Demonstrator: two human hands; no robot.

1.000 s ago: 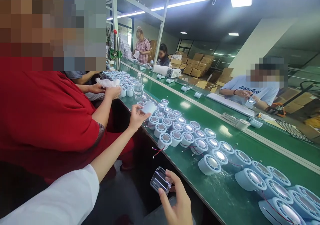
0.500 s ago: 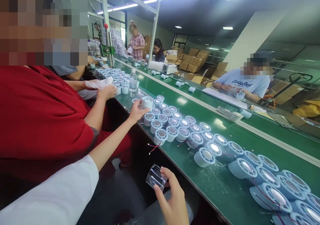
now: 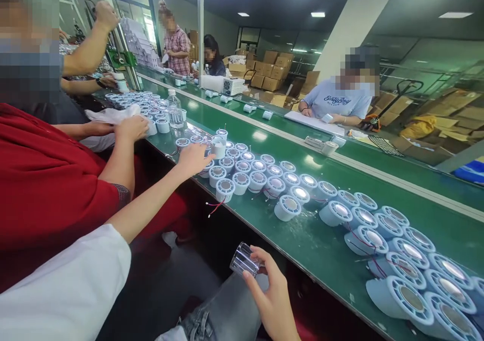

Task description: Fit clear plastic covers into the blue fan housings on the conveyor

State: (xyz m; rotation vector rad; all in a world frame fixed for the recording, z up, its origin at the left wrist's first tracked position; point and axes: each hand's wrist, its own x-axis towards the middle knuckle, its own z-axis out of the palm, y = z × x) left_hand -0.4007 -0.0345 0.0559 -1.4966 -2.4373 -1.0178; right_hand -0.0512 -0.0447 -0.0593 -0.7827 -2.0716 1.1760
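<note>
My left hand reaches over the near edge of the bench, palm down with the fingers apart. Its fingertips are beside a small white cup-shaped part, which stands among rows of light-blue round housings; whether they touch it is unclear. Low in front, above my lap, my right hand pinches a clear cylinder between thumb and fingers, tilted on its side. Most housings carry a shiny round disc on top, and thin red and dark wires trail from some.
A green bench runs diagonally, with a conveyor belt beyond it. A co-worker in a red top sits close on the left, handling white film. A water bottle stands on the bench. Across the belt sits a person in a light-blue shirt.
The view has swung to the right. My left hand has lowered the white part among the housings, and its fingers have drawn back from it. My right hand still holds the clear cylinder.
</note>
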